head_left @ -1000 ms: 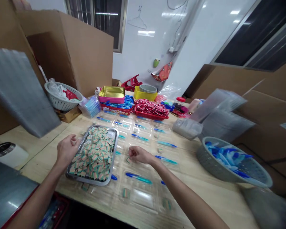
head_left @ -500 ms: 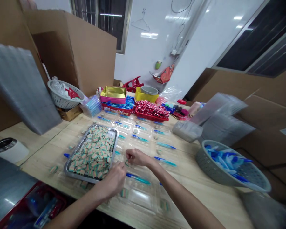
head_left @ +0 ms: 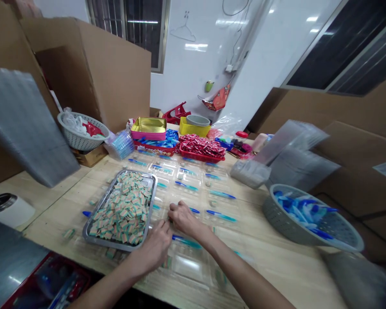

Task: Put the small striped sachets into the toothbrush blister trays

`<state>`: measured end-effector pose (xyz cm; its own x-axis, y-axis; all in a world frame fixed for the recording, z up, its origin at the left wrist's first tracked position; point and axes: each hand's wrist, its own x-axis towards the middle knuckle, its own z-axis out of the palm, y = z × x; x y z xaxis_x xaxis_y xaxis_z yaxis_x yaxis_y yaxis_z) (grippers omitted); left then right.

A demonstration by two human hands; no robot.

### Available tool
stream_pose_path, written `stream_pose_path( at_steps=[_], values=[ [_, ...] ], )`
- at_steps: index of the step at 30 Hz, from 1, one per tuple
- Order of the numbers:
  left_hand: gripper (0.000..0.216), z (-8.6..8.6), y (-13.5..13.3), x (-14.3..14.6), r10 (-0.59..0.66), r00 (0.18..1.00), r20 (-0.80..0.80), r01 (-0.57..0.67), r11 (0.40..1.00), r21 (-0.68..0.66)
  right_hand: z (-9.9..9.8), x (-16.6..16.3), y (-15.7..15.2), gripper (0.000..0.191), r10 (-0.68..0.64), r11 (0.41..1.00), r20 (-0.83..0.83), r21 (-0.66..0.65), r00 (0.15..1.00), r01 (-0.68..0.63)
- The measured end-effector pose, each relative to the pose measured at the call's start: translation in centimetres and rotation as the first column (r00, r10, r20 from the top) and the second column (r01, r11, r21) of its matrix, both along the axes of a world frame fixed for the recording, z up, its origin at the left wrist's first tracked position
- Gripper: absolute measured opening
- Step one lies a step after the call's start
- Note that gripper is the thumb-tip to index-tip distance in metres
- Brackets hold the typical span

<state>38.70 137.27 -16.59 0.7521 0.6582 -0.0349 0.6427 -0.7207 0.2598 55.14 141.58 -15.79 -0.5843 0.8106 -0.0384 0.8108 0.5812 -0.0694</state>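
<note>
My left hand (head_left: 159, 243) is closed beside the right edge of the metal tray (head_left: 87, 235), its fingertips pinched together. My right hand (head_left: 184, 219) is curled just ahead and to the right, fingertips close to those of my left hand. Whatever the fingers hold is hidden. In the tray lies a heap of small tan-and-green sponge-like blocks (head_left: 125, 210). Beneath both hands are clear plastic trays (head_left: 188, 264) with moulded hollows. A blue-and-teal pen-shaped stick (head_left: 186, 241) lies just below my right wrist; several similar ones lie in the other hollows.
A grey basket (head_left: 312, 240) of blue items stands at right. Behind are red packets (head_left: 202, 147), a pink-and-gold tin (head_left: 149, 128) and a yellow bin (head_left: 194, 128). Clear plastic stacks (head_left: 251, 172) stand back right. At left are a white cup (head_left: 11, 210) and a white basket (head_left: 83, 139).
My right hand has come slightly nearer to me and to my left hand, uncovering a blue stick behind it. The view has shifted a little. The sponge heap looks the same.
</note>
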Motion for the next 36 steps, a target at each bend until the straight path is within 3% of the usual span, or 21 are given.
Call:
stream_pose_path(
  at_steps=[3,6,9,13,19,28,36],
  values=[
    [0.03,0.1,-0.1,0.0,-0.002,1.0,-0.001,0.002,1.0,-0.012,0.0,0.5,-0.3,0.019,-0.098,0.995,-0.146,-0.046,0.984,0.092],
    [0.031,-0.4,0.0,0.0,-0.034,0.999,-0.029,0.034,0.999,-0.012,0.0,1.0,-0.5,0.017,-0.206,0.977,-0.343,-0.124,0.917,0.173],
    [0.028,-1.4,0.5,0.4,-0.031,0.999,-0.021,0.03,0.999,-0.014,-0.1,1.1,-0.8,0.01,-0.261,0.961,-0.406,-0.195,0.876,0.196],
    [0.022,-2.3,0.8,0.6,-0.004,0.999,0.034,0.006,0.999,-0.042,-0.1,0.5,-1.0,0.012,-0.311,0.946,-0.358,-0.211,0.88,0.248],
    [0.022,-1.6,0.2,0.0,0.019,0.996,0.092,-0.02,1.0,0.016,0.0,0.1,-0.8,0.013,-0.34,0.937,-0.325,-0.192,0.883,0.29],
    [0.021,-1.4,0.4,0.1,0.012,0.997,0.08,-0.013,1.0,0.02,0.9,-0.3,-1.0,0.015,-0.252,0.967,-0.13,-0.062,0.959,0.246],
    [0.022,-0.9,0.3,0.3,0.046,0.995,0.086,-0.046,0.999,-0.004,1.1,-0.2,-1.2,0.013,-0.22,0.974,-0.16,-0.082,0.962,0.209]
  ],
)
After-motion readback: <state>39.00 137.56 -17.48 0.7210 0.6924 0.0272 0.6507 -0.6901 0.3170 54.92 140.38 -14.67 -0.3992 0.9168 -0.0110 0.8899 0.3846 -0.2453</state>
